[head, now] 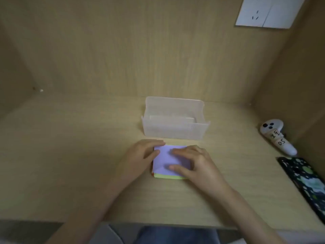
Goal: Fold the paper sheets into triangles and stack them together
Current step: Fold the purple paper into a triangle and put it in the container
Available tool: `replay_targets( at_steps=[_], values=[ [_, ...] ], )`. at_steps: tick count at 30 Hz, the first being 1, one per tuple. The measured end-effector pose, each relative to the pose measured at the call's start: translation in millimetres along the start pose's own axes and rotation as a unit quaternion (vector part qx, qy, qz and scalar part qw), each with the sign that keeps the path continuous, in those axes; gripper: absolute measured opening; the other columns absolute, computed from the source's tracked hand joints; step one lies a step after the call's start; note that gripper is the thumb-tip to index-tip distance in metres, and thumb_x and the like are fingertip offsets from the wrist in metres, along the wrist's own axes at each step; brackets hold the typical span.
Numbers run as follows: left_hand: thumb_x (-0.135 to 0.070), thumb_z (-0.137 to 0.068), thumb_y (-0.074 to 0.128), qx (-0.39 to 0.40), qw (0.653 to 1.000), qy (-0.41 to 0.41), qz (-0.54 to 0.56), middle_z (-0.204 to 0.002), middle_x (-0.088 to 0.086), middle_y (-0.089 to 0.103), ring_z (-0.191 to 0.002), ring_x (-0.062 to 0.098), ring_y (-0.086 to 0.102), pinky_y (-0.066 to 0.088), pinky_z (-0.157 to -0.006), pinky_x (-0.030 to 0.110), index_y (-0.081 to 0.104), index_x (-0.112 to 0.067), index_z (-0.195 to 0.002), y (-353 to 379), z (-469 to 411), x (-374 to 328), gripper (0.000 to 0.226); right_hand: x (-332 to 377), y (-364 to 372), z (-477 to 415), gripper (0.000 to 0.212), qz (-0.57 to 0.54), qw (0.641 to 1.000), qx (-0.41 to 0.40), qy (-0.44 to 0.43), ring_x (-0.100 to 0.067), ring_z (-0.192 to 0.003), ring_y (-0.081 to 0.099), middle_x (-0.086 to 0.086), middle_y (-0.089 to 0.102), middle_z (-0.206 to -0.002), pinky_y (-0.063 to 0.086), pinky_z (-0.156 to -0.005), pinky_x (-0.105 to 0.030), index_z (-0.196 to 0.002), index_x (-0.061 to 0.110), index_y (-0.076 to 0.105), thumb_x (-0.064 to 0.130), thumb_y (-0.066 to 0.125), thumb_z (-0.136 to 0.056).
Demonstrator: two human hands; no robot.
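Note:
A small stack of square paper sheets lies on the wooden desk, a lilac sheet [164, 162] on top. A yellow-green sheet [168, 176] shows along the stack's near edge, with a sliver of orange at the near left corner. My left hand [140, 156] rests at the stack's left edge, its fingers touching the lilac sheet's far left corner. My right hand [195, 163] lies over the right half of the stack, fingers and thumb pressing on the lilac sheet. That hand hides the stack's right edge.
A clear plastic box [175, 128] stands just behind the stack. At the right lie a white controller [276, 136] and a dark patterned phone [306, 180]. Wooden walls close in the back and sides; a wall socket [265, 13] is upper right.

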State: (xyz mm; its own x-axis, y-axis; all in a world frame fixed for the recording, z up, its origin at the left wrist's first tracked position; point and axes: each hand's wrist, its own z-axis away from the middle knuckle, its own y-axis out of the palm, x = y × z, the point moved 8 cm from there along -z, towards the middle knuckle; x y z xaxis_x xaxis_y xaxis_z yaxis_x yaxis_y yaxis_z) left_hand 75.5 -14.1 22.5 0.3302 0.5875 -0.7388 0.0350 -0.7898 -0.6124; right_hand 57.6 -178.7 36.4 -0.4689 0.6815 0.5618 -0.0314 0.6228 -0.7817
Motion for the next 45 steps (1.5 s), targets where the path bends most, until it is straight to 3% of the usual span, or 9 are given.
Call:
replay_targets(
  at_steps=[4,10,16,26,31,34,37,42,45],
  values=[
    [-0.023,-0.086,0.05,0.032,0.998,0.041,-0.025,-0.122,-0.02,0.053,-0.118,-0.006,0.043,0.027,-0.103,0.006,0.063,-0.022,-0.119,12,3,6,0.035,4,13,4,0.062,0.059,0.997,0.024,-0.035,-0.004,-0.112,0.05,0.018,0.061,-0.122,0.019,-0.097,-0.007,-0.118,0.027,0.065,0.067,0.051,-0.072],
    [-0.04,-0.086,0.043,0.018,0.996,0.069,-0.06,-0.123,-0.022,0.056,-0.123,-0.003,0.041,0.03,-0.106,0.019,0.065,-0.028,-0.114,19,4,26,0.038,-2,22,8,0.062,0.1,0.991,0.03,-0.085,-0.006,-0.112,0.053,0.016,0.061,-0.124,0.025,-0.103,-0.02,-0.113,0.03,0.068,0.073,0.039,-0.079],
    [-0.045,-0.084,0.045,-0.005,0.998,0.055,-0.013,-0.118,-0.027,0.056,-0.122,-0.007,0.042,0.028,-0.105,0.011,0.067,-0.031,-0.108,17,4,24,0.035,-20,21,11,0.052,-0.046,0.998,0.024,-0.041,0.008,-0.13,0.034,0.037,0.046,-0.13,0.012,-0.11,-0.013,-0.113,0.043,0.064,0.074,0.047,-0.075],
    [-0.044,-0.087,0.039,-0.001,0.998,0.064,-0.012,-0.111,-0.026,0.058,-0.117,-0.012,0.04,0.023,-0.099,0.003,0.071,-0.026,-0.101,13,1,13,0.039,-27,11,13,0.038,-0.134,0.991,-0.009,-0.014,0.001,-0.119,0.053,0.025,0.066,-0.112,0.029,-0.108,-0.018,-0.095,0.026,0.075,0.054,0.053,-0.085],
    [-0.04,-0.092,0.033,-0.002,0.998,0.057,0.01,-0.107,-0.022,0.061,-0.112,-0.009,0.045,0.026,-0.098,0.005,0.07,-0.029,-0.099,11,3,8,0.039,-21,-4,25,0.021,-0.101,0.99,-0.095,-0.019,0.0,-0.102,0.064,0.022,0.069,-0.106,0.048,-0.09,-0.023,-0.091,0.025,0.073,0.039,0.058,-0.087],
    [-0.046,-0.09,0.034,0.002,0.999,0.03,0.045,-0.109,-0.024,0.06,-0.116,-0.006,0.046,0.026,-0.1,0.008,0.065,-0.042,-0.095,9,4,13,0.032,-26,-10,24,0.005,-0.176,0.976,-0.123,0.028,-0.001,-0.093,0.067,0.019,0.071,-0.099,0.048,-0.083,-0.015,-0.084,0.026,0.07,0.024,0.066,-0.082],
    [-0.051,-0.085,0.038,-0.01,0.996,0.005,0.083,-0.113,-0.022,0.059,-0.118,-0.001,0.047,0.027,-0.103,0.011,0.068,-0.04,-0.096,3,3,13,0.033,-36,-11,23,0.015,-0.287,0.944,-0.13,0.098,-0.004,-0.088,0.068,0.011,0.074,-0.09,0.047,-0.08,-0.014,-0.072,0.016,0.071,0.002,0.071,-0.078],
    [-0.048,-0.075,0.058,-0.056,0.994,0.047,0.082,-0.121,-0.013,0.058,-0.118,0.001,0.048,0.031,-0.104,0.015,0.067,-0.033,-0.102,-15,0,-13,0.033,-27,-35,18,0.016,-0.297,0.932,-0.196,0.064,-0.007,-0.089,0.067,0.005,0.073,-0.089,0.045,-0.081,-0.012,-0.074,0.017,0.073,0.002,0.07,-0.077],
    [-0.049,-0.063,0.068,-0.08,0.992,0.053,0.086,-0.119,-0.007,0.052,-0.107,0.002,0.052,0.04,-0.087,0.01,0.065,-0.034,-0.109,-27,-9,-32,0.048,-16,-52,8,0.014,-0.279,0.934,-0.221,0.032,-0.008,-0.088,0.066,0.005,0.072,-0.088,0.045,-0.08,-0.014,-0.078,0.014,0.072,0.001,0.07,-0.078]
  ],
)
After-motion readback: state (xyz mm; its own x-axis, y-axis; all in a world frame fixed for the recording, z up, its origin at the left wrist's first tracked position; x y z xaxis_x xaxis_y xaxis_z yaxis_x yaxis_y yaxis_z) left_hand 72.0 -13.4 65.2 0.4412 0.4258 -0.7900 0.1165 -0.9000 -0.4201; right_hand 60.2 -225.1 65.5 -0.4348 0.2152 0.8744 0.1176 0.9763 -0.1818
